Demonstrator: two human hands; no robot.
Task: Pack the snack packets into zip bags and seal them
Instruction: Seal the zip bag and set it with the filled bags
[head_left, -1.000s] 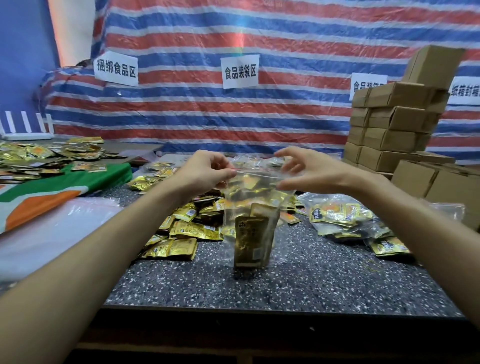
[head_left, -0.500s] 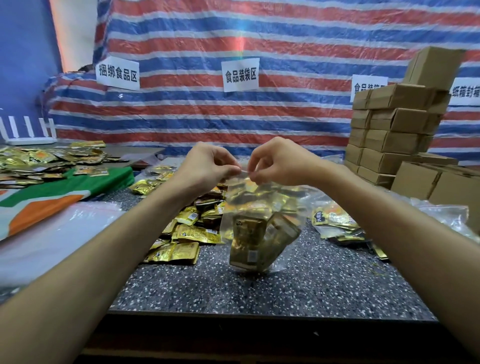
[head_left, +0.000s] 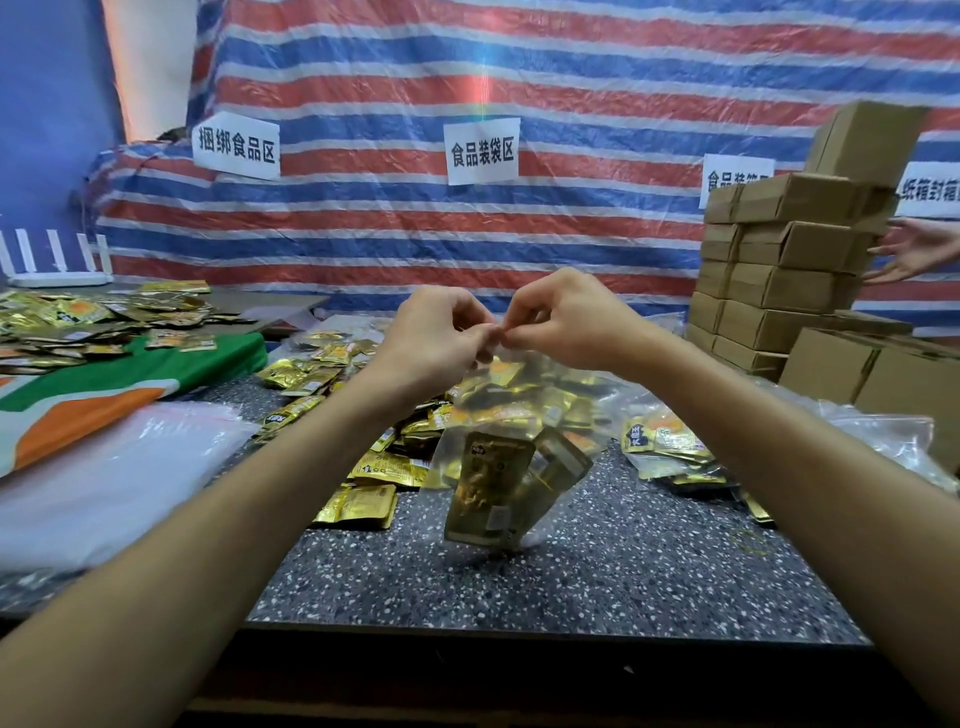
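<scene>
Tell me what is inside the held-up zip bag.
Gold snack packets sit low in the zip bag, one facing the camera, another tilted beside it. Any more behind them are covered, and the fingers hide the bag's seal.

gold snack packets (head_left: 358, 505), speckled grey table (head_left: 597, 571), red-blue-white striped tarp (head_left: 571, 78), brown boxes (head_left: 779, 283), green-orange cloth (head_left: 104, 384)

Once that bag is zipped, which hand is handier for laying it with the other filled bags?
Probably the right hand. Both pinch the zip bag at its top, but the filled bags lie on the right side; the left hand would have to cross over.
</scene>
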